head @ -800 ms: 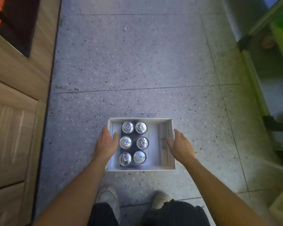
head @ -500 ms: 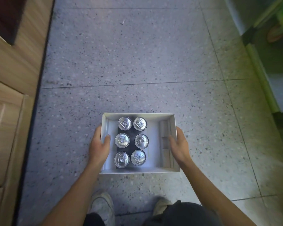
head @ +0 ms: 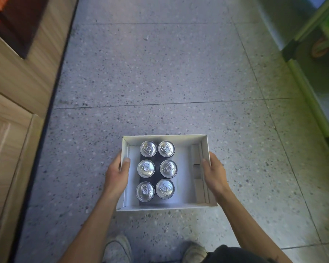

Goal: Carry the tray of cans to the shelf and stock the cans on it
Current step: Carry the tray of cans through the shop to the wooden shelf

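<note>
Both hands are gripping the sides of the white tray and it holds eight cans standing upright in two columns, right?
Not quite. The head view shows six cans, not eight, standing upright in two columns of three. The rest holds: the left hand and right hand each grip a side wall of the white tray.

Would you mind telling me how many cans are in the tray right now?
6 cans, upright in two columns of three, toward the left side of the tray. None appear hidden; the tray's right part holds none.
</note>
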A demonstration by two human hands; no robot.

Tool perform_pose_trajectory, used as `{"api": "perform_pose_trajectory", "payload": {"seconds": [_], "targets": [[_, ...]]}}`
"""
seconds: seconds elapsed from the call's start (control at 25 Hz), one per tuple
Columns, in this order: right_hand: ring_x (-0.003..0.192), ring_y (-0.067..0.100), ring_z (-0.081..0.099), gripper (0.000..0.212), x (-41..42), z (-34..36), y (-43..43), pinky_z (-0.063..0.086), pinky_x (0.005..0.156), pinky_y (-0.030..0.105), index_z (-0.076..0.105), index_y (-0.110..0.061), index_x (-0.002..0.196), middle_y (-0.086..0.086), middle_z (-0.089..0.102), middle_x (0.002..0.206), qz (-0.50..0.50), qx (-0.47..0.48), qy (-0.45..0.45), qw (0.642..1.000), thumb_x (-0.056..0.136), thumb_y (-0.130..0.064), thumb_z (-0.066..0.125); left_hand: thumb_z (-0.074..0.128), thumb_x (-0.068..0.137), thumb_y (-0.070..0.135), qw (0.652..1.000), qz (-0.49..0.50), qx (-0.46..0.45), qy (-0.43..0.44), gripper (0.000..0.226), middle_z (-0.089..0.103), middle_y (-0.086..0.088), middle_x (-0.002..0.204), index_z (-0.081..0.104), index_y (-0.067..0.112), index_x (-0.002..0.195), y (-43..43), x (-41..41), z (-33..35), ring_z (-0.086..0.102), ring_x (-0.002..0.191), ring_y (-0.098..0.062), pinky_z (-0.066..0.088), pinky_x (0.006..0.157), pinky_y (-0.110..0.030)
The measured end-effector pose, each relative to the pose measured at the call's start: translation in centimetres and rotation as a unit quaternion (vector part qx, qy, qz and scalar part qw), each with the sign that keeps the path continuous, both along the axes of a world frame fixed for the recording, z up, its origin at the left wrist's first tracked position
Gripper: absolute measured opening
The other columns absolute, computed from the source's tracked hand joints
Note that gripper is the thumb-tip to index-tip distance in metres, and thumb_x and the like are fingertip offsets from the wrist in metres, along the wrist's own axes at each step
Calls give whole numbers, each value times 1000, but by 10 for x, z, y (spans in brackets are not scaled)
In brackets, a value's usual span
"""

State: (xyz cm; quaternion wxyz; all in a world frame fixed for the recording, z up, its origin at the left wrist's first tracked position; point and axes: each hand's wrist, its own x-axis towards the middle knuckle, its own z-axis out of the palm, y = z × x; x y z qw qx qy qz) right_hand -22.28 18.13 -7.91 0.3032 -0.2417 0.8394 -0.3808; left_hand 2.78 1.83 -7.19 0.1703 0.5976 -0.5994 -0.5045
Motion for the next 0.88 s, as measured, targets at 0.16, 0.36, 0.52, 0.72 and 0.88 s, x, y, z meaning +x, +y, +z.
{"api": "perform_pose_trajectory", "payload": {"seconds": [0.16,0.36,0.52,0.72,0.88], "targets": [[86,-18,58,31,-9,15,2,41,63,3,62,-19,126,-4,68,107,-1,-18,17,1000,101,-10,47,48,96,30,1000,10,1,24,31,74,2,107,65,26,122,5,-5,4,68,103,-23,52,96,-48],[84,-5,63,32,-32,77,-14,47,60,9,64,-31,120,-14,69,102,0,-65,5,998,100,-12,48,47,101,22,998,39,12,54,27,75,3,103,65,25,120,-2,-24,52,70,101,-24,55,93,-46],[90,-4,63,34,-42,177,-31,49,71,18,64,-33,120,-20,69,102,-1,-82,-5,997,99,-12,47,46,101,21,997,27,-5,71,27,75,1,105,64,22,122,-24,-35,157,69,98,-21,53,94,-44],[76,-7,58,26,-40,363,-49,42,65,15,64,-33,110,-25,65,87,-30,-78,-33,996,100,-16,47,45,101,25,997,8,-11,76,26,75,9,99,65,36,114,-52,-33,350,71,94,-17,55,83,-39],[71,-6,59,25,-36,540,-62,45,61,14,66,-31,102,-21,66,83,-43,-76,-40,995,99,-15,48,47,102,22,997,4,-26,70,25,74,4,96,66,30,117,-70,-31,527,67,88,-16,53,83,-41]]}}
